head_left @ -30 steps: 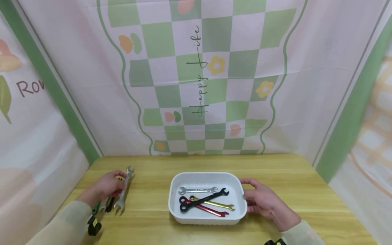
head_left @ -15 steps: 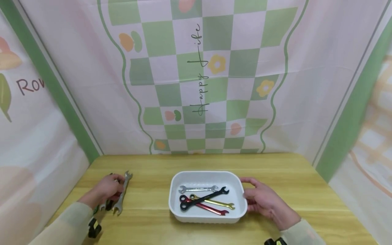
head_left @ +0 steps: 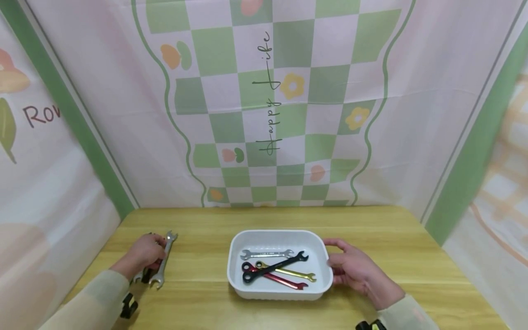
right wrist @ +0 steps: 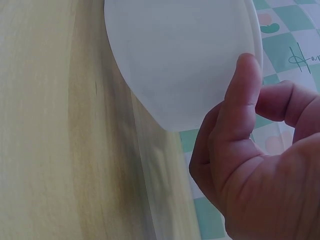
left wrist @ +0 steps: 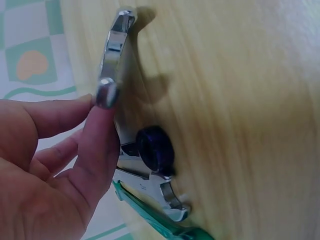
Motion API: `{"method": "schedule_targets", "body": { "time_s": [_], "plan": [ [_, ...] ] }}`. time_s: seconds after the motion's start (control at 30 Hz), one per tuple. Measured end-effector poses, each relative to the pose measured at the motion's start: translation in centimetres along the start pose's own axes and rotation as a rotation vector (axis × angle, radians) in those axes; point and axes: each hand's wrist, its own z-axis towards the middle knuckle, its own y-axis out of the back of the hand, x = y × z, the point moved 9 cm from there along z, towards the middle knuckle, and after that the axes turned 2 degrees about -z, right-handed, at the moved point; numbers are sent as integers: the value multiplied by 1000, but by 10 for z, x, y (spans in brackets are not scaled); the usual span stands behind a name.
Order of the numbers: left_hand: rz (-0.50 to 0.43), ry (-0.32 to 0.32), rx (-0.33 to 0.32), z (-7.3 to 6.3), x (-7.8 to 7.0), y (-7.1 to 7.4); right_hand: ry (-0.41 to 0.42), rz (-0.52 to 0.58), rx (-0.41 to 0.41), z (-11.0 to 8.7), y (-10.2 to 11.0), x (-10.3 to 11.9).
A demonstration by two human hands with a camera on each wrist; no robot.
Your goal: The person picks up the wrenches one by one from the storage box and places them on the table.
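Note:
At the table's left, my left hand pinches a silver open-ended wrench between thumb and fingers. In the left wrist view that wrench appears nearly edge-on, its shadow on the wood beside it. Below the fingers lie a dark ring-ended wrench, another silver wrench and a green one, partly hidden by the hand. My right hand rests against the right end of a white tray, fingers loosely bent along its outer wall with one fingertip near the rim.
Inside the tray are a silver wrench, a black one crossing over a red one, and a gold one. A printed curtain stands behind the wooden table.
My left hand has lowered slightly with the silver wrench, toward the other wrenches beneath it. The right hand and the tray have stayed in place.

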Motion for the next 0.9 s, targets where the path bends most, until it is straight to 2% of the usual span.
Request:
{"method": "schedule_targets", "body": {
  "time_s": [0.23, 0.33, 0.43, 0.6, 0.77, 0.9],
  "plan": [
    [200, -79, -53, -7, -14, 6, 1, -6, -1, 0, 0, 0],
    [213, -94, -61, -8, -18, 7, 2, -4, 0, 0, 0, 0],
    [204, -89, -53, -9, -20, 7, 3, -5, 3, 0, 0, 0],
    [241, -81, -43, -12, -22, 5, 2, -4, 7, 0, 0, 0],
    [297, -131, -60, -19, -30, 3, 2, -1, 7, 0, 0, 0],
    [349, -186, -98, -33, -40, -1, 1, -1, 5, 1, 0, 0]
  ]
}}
